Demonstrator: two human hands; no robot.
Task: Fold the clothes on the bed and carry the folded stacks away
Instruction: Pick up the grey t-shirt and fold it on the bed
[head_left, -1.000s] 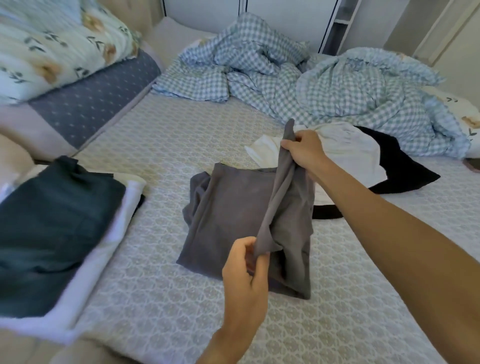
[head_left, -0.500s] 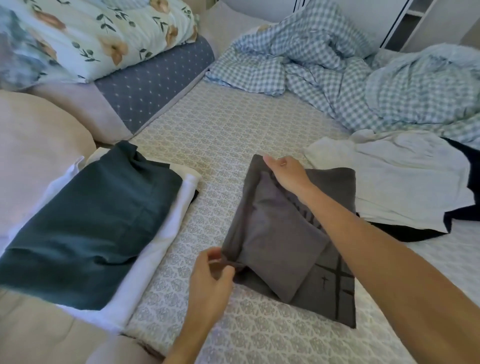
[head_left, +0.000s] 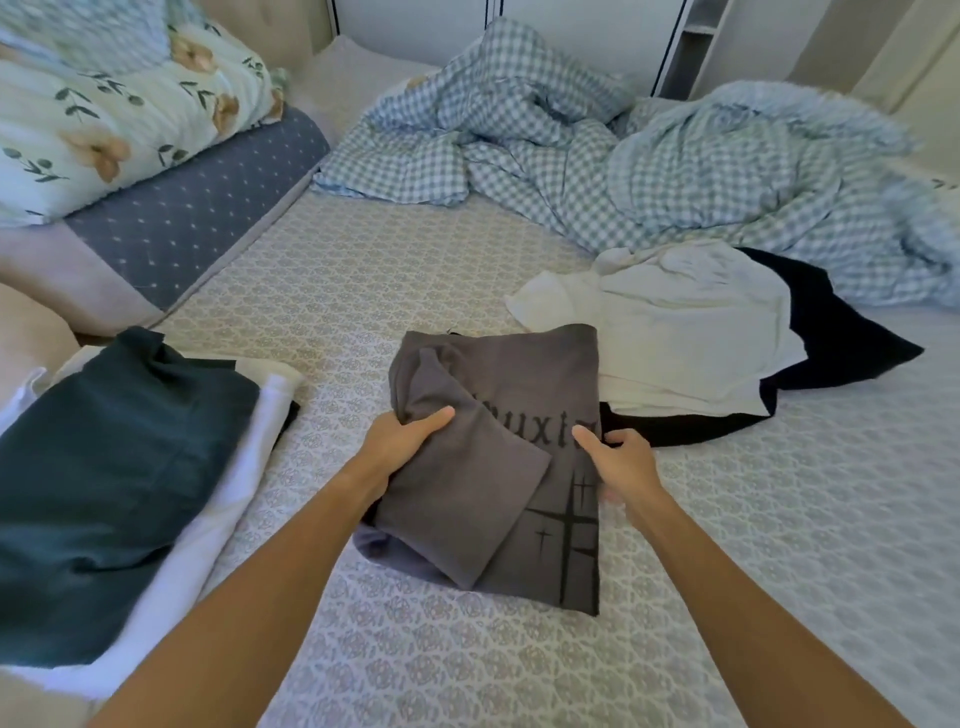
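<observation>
A grey printed shirt (head_left: 498, 483) lies partly folded on the patterned bed cover (head_left: 363, 291), its sleeve flap laid across the front. My left hand (head_left: 402, 441) grips its left edge, thumb on top and fingers under the cloth. My right hand (head_left: 621, 462) holds the right edge, thumb on the print, fingers tucked beneath. A folded stack lies at the left, a dark green garment (head_left: 104, 467) on top of a white one (head_left: 218, 514). Right of the grey shirt lie an unfolded white garment (head_left: 685, 322) and a black one (head_left: 841, 332).
A crumpled blue checked duvet (head_left: 649, 156) fills the back of the bed. A floral pillow (head_left: 119, 109) on a blue dotted cushion (head_left: 197, 218) sits at the back left. Cupboard doors (head_left: 571, 31) stand behind the bed.
The lifted sleeve has been laid down across the grey shirt. Both hands have moved to the shirt's side edges, one left and one right.
</observation>
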